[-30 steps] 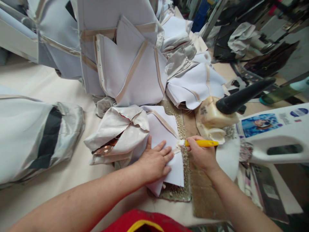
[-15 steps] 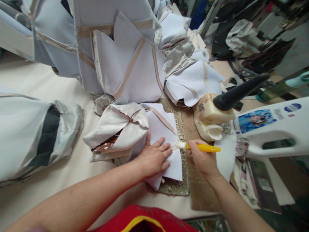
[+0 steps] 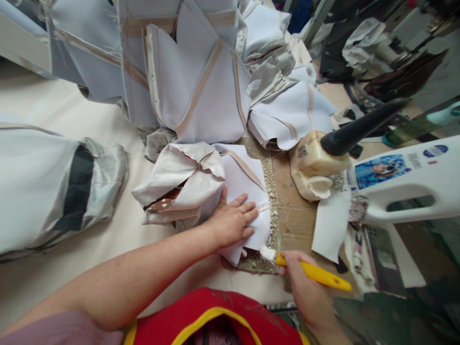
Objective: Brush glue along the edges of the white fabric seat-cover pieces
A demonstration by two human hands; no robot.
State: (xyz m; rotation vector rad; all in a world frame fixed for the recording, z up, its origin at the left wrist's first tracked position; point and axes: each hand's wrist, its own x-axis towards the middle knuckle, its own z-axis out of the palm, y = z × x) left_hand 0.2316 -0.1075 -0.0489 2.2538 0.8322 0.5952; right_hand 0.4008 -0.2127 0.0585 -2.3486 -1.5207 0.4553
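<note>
1. The brush [image 3: 305,268] with the yellow handle sits in the right hand [image 3: 305,292], fingers wrapped tight round it, so that grip is clamped on the brush. Its white bristle end touches the near corner of the white fabric piece [image 3: 247,191], low and a bit right of the middle of the view.
2. The left hand [image 3: 232,220] lies flat on that same fabric piece, fingers spread, pressing down, not gripping anything.
3. Fabric piece rests on a crusty mat [image 3: 268,191] that's on brown cardboard [image 3: 294,215] on the table [image 3: 72,124].
4. Just left of the hand is a crumpled bundle of silvery lining [image 3: 179,182], part of the same piece as far as I can tell.
5. Behind it, a big pile of white pieces with tan tape strips [image 3: 201,91].
6. Off to the right: a gunky glue jug [image 3: 312,163] with a black spout [image 3: 359,129], and a big white plastic bottle [image 3: 406,182] lying on its side.
</note>
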